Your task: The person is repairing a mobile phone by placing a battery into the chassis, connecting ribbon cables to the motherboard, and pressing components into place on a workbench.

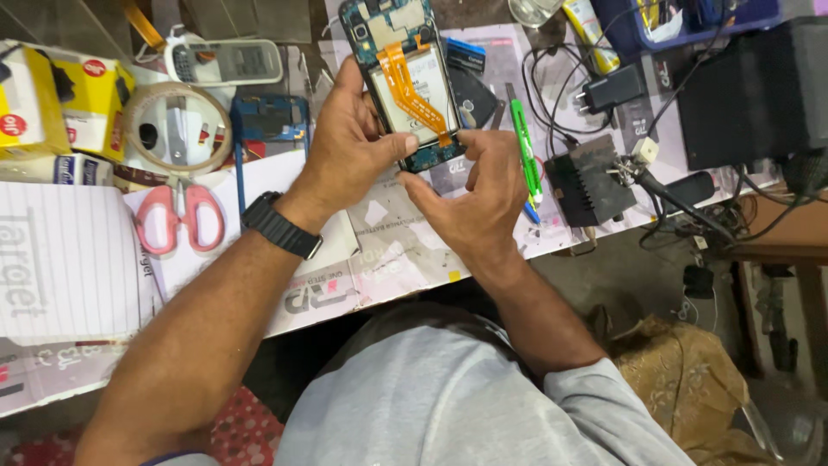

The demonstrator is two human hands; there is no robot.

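Two hands hold one opened phone (405, 78) above the worktable (405, 259). The left hand (349, 151) grasps the phone's left edge, thumb curled under its lower end; the right hand (483, 185) pinches the bottom right corner with fingertips by the end of the orange ribbon cable (410, 86).

Judging from how it lies, the back cover is already off: the white battery, the teal circuit board at top and bottom and the flat cable running across the battery all show bare. No cover is on it yet, and whether the cable's lower end is seated I cannot tell.

Left of the phone lie a blue frame (267, 121), a glossy ring of clear tape (177, 129) and pink-handled scissors (179, 216), then a yellow carton (65, 95) and ruled paper. Right of the phone a slim green tool (523, 142) rests, and beyond it a black ribbed block (591, 181), a charger plug and tangled black leads. Worn printed sheets cover the tabletop. A black ribbed watch (280, 224) bands the left wrist.
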